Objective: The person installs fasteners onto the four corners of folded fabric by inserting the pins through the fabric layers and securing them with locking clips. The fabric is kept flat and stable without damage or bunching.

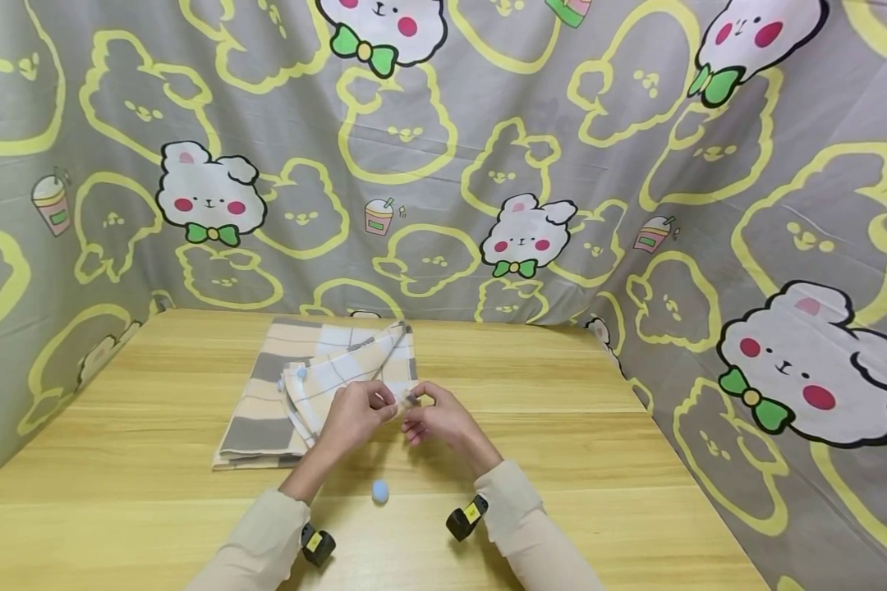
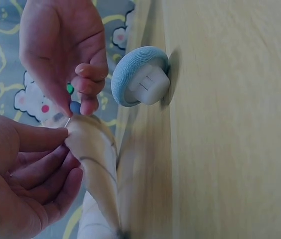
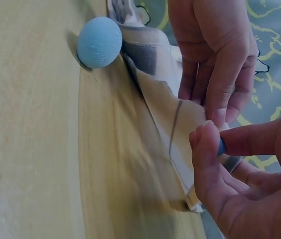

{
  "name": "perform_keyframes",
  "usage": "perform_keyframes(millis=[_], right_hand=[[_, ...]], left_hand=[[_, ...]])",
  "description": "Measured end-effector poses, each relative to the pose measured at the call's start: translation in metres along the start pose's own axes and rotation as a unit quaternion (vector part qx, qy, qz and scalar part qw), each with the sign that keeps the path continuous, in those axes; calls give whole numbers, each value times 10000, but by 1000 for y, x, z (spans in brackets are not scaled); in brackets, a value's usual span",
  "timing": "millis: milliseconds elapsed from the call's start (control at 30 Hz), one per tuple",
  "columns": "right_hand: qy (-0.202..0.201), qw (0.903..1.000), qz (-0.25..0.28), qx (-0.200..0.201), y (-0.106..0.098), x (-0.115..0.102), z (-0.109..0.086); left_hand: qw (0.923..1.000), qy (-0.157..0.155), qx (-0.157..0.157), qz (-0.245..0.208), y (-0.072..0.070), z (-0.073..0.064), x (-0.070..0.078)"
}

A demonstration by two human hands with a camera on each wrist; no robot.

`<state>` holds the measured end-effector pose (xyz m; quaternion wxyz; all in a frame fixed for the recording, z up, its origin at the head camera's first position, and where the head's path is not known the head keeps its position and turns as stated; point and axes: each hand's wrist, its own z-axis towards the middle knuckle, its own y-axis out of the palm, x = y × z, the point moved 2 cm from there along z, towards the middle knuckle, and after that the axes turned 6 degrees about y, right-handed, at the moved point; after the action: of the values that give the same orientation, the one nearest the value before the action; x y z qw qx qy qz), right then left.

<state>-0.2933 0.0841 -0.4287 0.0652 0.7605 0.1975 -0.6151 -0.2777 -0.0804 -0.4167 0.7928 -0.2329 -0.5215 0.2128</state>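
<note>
A plaid cloth (image 1: 255,410) in beige, grey and white lies folded on the table, with one part raised toward the hands. My left hand (image 1: 358,414) pinches the cloth's edge between thumb and fingertips, clear in the left wrist view. Facing it, my right hand (image 1: 439,419) pinches a pin by its small blue head (image 2: 75,107); its thin pale shaft runs down to the left fingertips at the cloth. Nearer the body, a blue mushroom-shaped fastener (image 1: 380,492) lies on the wood, its white stem (image 2: 153,82) showing in the left wrist view.
Two small blue pieces sit at the cloth's folded left corner, one of them a round blue cap (image 1: 301,373). The wooden table (image 1: 562,460) reaches back to a grey curtain (image 1: 429,139) with cartoon prints, which also hangs along both sides.
</note>
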Motion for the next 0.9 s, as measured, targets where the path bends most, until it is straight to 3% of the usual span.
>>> perform_keyframes(millis=[500, 633, 767, 900], right_hand=[[144, 9994, 301, 47, 4, 0, 0], [160, 9991, 383, 66, 3, 0, 0], [162, 9987, 486, 76, 3, 0, 1], [106, 9985, 530, 50, 3, 1, 1]], left_hand=[[9999, 15, -43, 151, -1, -2, 2], [9998, -114, 6, 164, -3, -1, 1], [9984, -431, -19, -356, -3, 1, 0], [9916, -768, -147, -1035, -2, 1, 0]])
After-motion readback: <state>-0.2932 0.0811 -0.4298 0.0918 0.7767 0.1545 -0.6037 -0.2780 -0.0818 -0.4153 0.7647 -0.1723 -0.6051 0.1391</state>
